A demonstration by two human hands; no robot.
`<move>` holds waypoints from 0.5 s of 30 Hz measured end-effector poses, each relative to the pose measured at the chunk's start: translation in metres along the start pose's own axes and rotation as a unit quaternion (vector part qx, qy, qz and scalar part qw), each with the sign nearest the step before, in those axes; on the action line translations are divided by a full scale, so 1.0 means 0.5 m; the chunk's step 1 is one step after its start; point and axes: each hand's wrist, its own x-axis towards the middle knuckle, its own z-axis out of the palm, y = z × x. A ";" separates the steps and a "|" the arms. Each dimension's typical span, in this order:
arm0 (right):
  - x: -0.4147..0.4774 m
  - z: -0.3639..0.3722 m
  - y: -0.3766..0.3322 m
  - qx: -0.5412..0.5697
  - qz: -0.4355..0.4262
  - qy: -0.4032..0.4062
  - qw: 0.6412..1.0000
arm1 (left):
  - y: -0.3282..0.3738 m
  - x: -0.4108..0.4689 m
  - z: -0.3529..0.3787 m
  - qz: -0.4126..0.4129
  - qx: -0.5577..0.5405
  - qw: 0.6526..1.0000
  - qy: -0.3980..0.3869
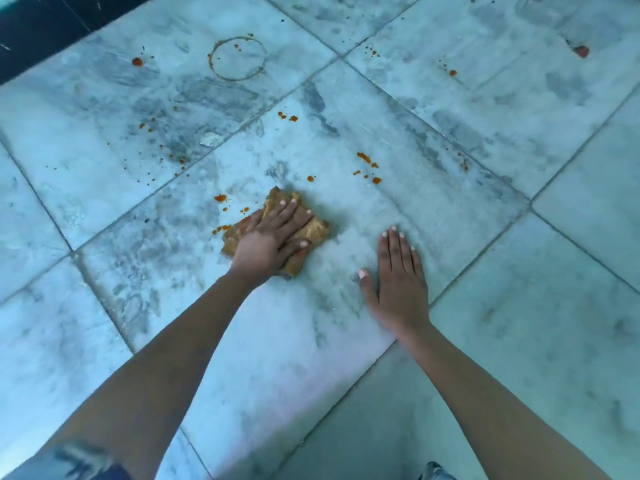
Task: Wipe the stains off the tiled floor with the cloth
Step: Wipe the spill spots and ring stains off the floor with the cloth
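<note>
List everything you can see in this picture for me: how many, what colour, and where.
tiled floor: one, pale grey marble, fills the view
orange stains: many, orange, scattered over middle and far tiles
ring stain: one, brownish, far left tile
red blob: one, red, far right
dark strip: one, black, top-left corner
cloth: one, tan, middle tile
denim fabric: blue-grey, bottom-left edge
left hand: one, presses flat on the cloth
right hand: one, rests flat on the floor, right of the cloth
</note>
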 end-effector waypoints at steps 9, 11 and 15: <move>-0.006 -0.004 0.002 0.005 -0.008 0.026 1.000 | 0.073 -0.077 0.039 0.093 0.038 0.995 0.016; -0.007 -0.002 0.003 0.007 -0.002 0.029 1.000 | 0.031 -0.075 0.024 0.030 0.030 0.999 0.033; -0.005 -0.003 0.002 0.005 -0.003 0.010 1.000 | 0.040 0.051 0.002 -0.128 0.002 0.991 0.048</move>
